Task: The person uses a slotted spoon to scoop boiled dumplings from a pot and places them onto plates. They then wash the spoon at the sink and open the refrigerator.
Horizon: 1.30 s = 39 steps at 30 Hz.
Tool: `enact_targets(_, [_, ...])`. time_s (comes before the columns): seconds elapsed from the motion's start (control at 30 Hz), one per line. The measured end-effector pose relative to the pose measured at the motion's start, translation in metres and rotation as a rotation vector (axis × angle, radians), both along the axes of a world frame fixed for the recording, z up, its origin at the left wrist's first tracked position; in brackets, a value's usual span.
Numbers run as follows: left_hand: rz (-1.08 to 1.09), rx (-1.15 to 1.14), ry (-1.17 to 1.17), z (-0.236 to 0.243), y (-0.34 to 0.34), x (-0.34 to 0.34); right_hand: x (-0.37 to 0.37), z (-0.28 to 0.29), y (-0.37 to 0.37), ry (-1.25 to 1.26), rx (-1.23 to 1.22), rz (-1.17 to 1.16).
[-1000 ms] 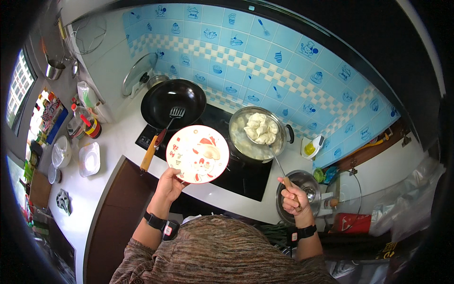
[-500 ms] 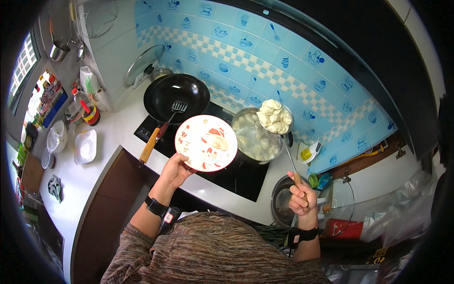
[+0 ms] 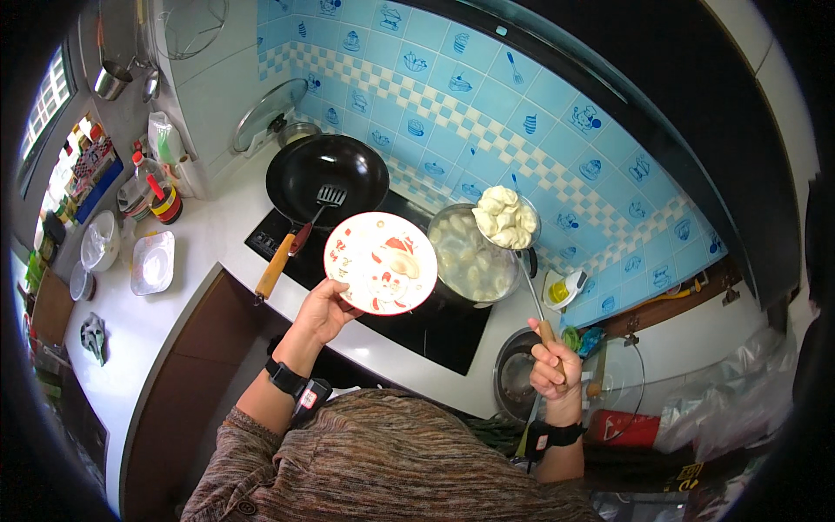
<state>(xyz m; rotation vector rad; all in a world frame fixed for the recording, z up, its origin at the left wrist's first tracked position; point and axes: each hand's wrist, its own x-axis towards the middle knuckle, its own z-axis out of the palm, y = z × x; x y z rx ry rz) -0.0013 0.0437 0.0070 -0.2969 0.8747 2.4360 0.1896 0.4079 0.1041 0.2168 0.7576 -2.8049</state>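
Observation:
My left hand (image 3: pixel 326 313) grips a round white plate (image 3: pixel 380 264) with a red rim and printed pictures, held over the front of the black cooktop (image 3: pixel 444 348). My right hand (image 3: pixel 554 370) is closed on the wooden handle of a long metal skimmer. Its bowl carries a heap of pale dumplings (image 3: pixel 504 217) at the upper right of a steaming steel pot (image 3: pixel 461 265), where more dumplings sit in cloudy water. A black wok (image 3: pixel 304 174) with a slotted spatula (image 3: pixel 331 195) in it stands to the left, behind the plate.
On the left counter are bottles (image 3: pixel 165 203), a white bowl (image 3: pixel 105 244), a shallow tray (image 3: pixel 153 261) and a grey cloth (image 3: pixel 94 339). At right, an oil container (image 3: pixel 565 287), a steel basin (image 3: pixel 513 374) and plastic bags (image 3: pixel 722 391). Blue tiles (image 3: pixel 435 87) line the wall.
The heaped skimmer has risen from the pot toward its upper right, uncovering the water. The plate rose slightly and moved right, then held nearly still.

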Motion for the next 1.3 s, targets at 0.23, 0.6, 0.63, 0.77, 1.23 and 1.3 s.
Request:
enact_targets(0.23, [-0.009,0.004,0.011,-0.005,0.001,-0.004,0.001,-0.001,-0.003,-0.002,0.009,-0.008])
enact_targets(0.6, [-0.026,0.022,0.015,-0.007,0.004,-0.007,0.005,-0.001,-0.006,-0.007,0.028,-0.025])
enact_targets(0.63, [-0.031,0.021,0.019,-0.007,0.005,-0.008,0.006,-0.001,-0.007,-0.010,0.033,-0.029])
enact_targets(0.77, [-0.033,0.001,0.004,-0.005,0.005,-0.008,0.009,-0.001,-0.010,-0.018,0.042,-0.032])
enact_targets(1.23, [-0.059,0.026,-0.011,-0.002,0.012,-0.010,0.012,0.004,-0.012,-0.029,0.074,-0.030])
enact_targets(1.3, [-0.061,0.036,-0.019,-0.002,0.013,-0.011,0.012,0.006,-0.012,-0.026,0.077,-0.030])
